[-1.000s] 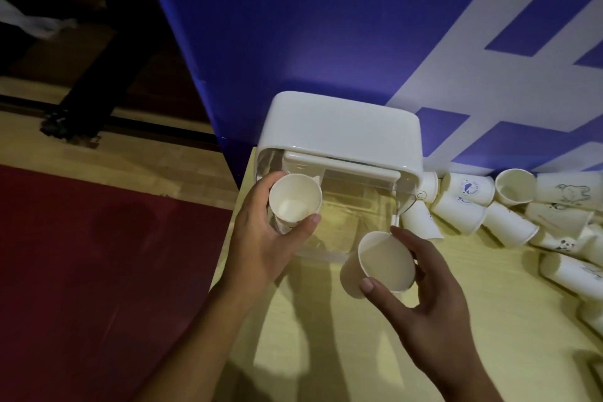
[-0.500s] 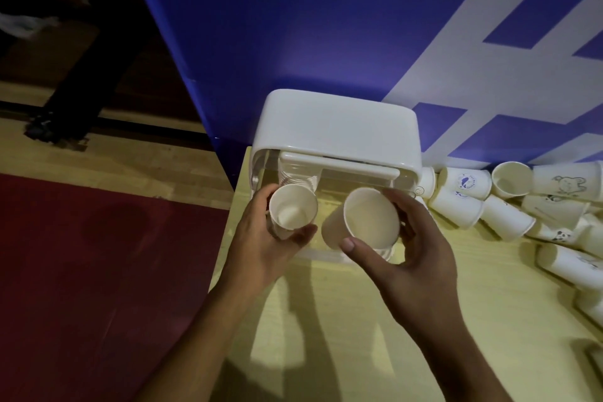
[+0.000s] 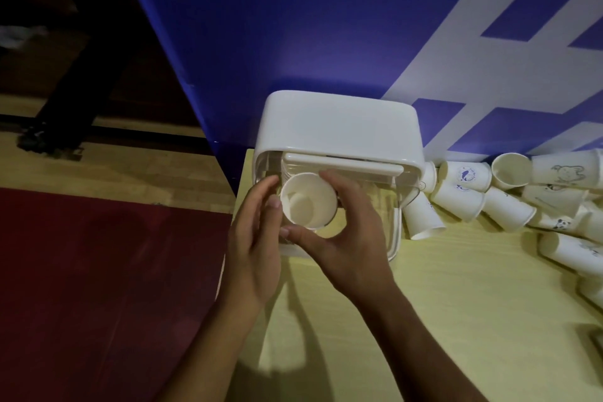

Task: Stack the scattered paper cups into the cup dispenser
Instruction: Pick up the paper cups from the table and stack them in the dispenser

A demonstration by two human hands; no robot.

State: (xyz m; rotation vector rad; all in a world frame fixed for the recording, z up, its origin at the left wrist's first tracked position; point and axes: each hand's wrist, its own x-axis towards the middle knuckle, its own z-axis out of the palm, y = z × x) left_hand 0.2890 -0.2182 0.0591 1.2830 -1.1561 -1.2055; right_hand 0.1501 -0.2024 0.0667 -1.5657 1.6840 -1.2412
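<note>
- Blue wall [image 3: 293, 26] with broad white stripes rises behind a pale wooden table [image 3: 456, 303]; off the table's left edge lies a dark red floor mat [image 3: 98, 271].
- A white cup dispenser [image 3: 339, 127] with a clear front stands at the table's far left corner, against the wall.
- I hold one paper cup [image 3: 308, 204] just in front of the dispenser's clear front, towards its left side, with the mouth tipped up at me.
- My right hand [image 3: 352, 238] grips this cup, thumb curled under the near rim and fingers over the far side.
- My left hand [image 3: 251, 254] lies along the cup's left side with its thumb tip at the rim. I cannot tell whether it grips the cup or something behind it, or only steadies it.
- The dim light and the clear plastic keep me from making out how many cups already sit inside the dispenser.
- Loose cups [image 3: 463, 199] lie tumbled on their sides along the table's far edge, starting just beside the dispenser's right side and running to the right edge of view, some printed with small animal drawings.
- I judge the job far from done: this one cup is at the dispenser but not yet seated, and the whole heap still waits.
</note>
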